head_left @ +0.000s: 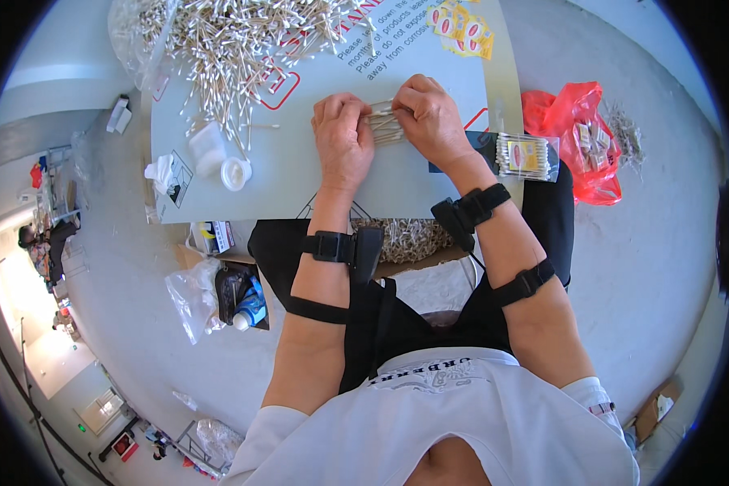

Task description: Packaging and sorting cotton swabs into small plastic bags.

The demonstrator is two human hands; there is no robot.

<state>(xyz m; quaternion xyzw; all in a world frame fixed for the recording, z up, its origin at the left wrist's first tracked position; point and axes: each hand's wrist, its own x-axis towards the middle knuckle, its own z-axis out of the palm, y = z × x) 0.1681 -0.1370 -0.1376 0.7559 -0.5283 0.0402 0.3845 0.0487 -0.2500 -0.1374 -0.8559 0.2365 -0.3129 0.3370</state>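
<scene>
A small row of cotton swabs (386, 126) lies between my two hands over the table (292, 178). My left hand (343, 134) has its fingers curled at the left ends of the swabs. At the right ends, my right hand (426, 117) pinches them between thumb and fingers. Beyond my left hand spreads a big loose heap of cotton swabs (235, 49), with one single swab lying apart below it. To the right, at the table edge, a clear bag packed with swabs and a yellow card (526, 156) rests on something dark.
Yellow printed cards (464, 31) lie at the far right of the table. At the left stand a small round white tub (236, 173) and crumpled white tissue (162, 173). A red plastic bag (579, 146) hangs right of the table. Below is a box (247, 304) with a bottle.
</scene>
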